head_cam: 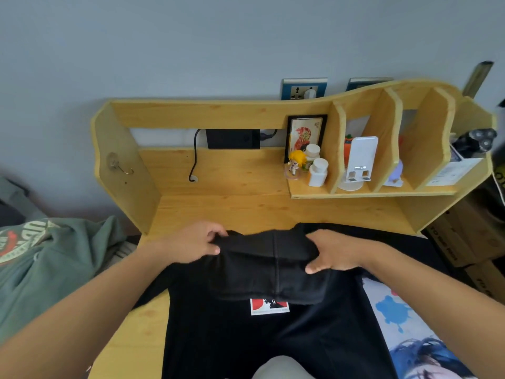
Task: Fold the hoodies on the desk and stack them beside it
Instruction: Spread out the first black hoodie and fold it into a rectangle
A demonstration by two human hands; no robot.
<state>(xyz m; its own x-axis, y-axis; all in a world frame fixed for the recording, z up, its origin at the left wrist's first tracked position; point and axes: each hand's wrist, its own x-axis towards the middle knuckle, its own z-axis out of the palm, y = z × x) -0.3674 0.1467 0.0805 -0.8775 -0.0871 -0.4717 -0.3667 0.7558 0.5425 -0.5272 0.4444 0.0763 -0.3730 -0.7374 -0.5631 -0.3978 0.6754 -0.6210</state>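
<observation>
Both grips, left hand (pixel 195 242) and right hand (pixel 334 251), pinch the soft black hoodie (pixel 267 269) hood's folded edge.

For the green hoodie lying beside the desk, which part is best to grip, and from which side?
Probably the near right edge of the green hoodie, where loose folds bunch up toward the desk. Come from above on the desk side: it lies crumpled, print up, with no collar or sleeve clearly showing. Both hands are busy on the black hoodie.

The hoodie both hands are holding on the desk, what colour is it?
Black, with a small red-and-white print, seen in the head view.
</observation>
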